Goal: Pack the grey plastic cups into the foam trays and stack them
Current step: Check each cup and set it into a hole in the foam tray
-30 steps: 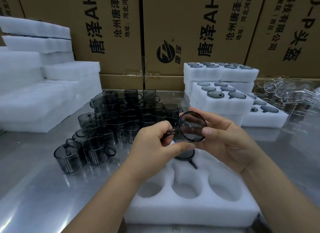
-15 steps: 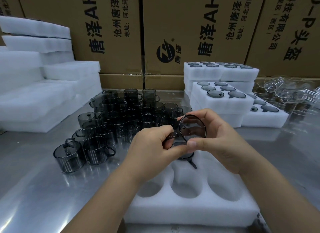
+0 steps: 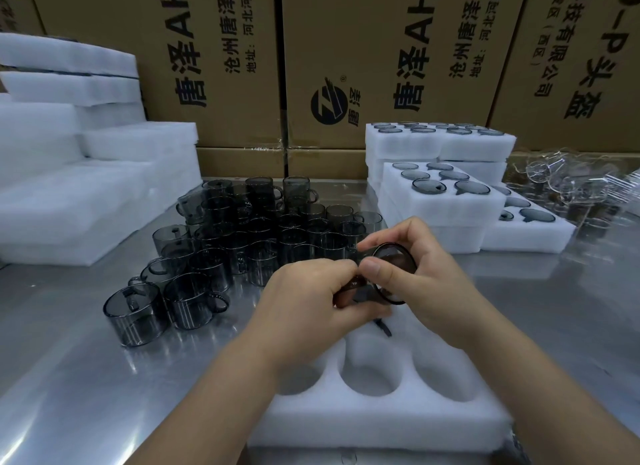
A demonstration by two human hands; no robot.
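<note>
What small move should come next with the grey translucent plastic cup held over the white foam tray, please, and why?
Probably lower the grey translucent plastic cup into an empty round pocket of the white foam tray. The left hand and right hand both grip it above the tray's far side, and the three near pockets sit unfilled.

Likely a factory packing station: printed shipping cartons [image 3: 381, 66], foam tray stacks [image 3: 433, 215], steel table [image 3: 69, 378].
</note>
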